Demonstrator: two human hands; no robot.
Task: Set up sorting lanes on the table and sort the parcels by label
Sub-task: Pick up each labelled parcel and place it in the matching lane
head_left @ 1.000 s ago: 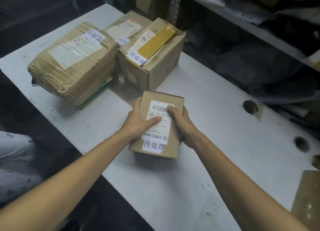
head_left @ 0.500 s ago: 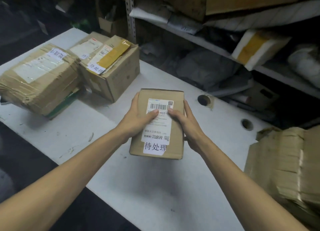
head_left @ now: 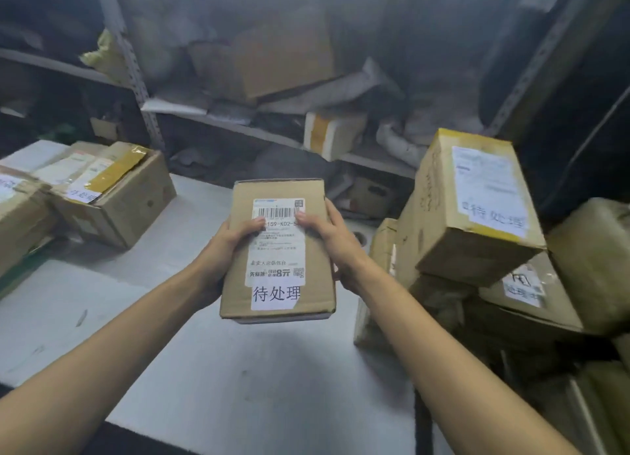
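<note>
Nearest, two bare forearms, stretched forward from the lower corners and converging toward the middle. At their ends, both hands clamped on one small cardboard parcel point(head_left: 238, 284): left hand point(head_left: 221, 250) wrapped round the left edge, thumb laid across the top face onto the shipping label point(head_left: 278, 246); right hand point(head_left: 337, 246) mirrored on the right edge, thumb resting just under the barcode, fingertips point(head_left: 328, 209) showing along the side. Wrists roughly level, palms turned inward toward each other. Parcel held clear of the white worktop point(head_left: 238, 386), over its middle, long axis pointing away, printed face tilted up to the camera. On the near end of that face, a white sticker point(head_left: 275, 294) reading 待处理.

To the right, just beside the right forearm, a heap of brown parcels. On top of it, a tilted carton with yellow tape point(head_left: 439, 233), also marked 待处理. Under that, a flatter box point(head_left: 521, 294) with a blurred white label; writing not legible.

Farther off on the left of the worktop, a carton with a yellow tape strip point(head_left: 136, 202) and its own 待处理 sticker. Touching its left side, at the picture's edge, a tape-wrapped parcel point(head_left: 17, 223).

Beyond the worktop, metal shelving point(head_left: 136, 79) crammed with boxes and grey mail bags, among them a white parcel with a yellow band point(head_left: 337, 137). Back rows dim and blurred.
</note>
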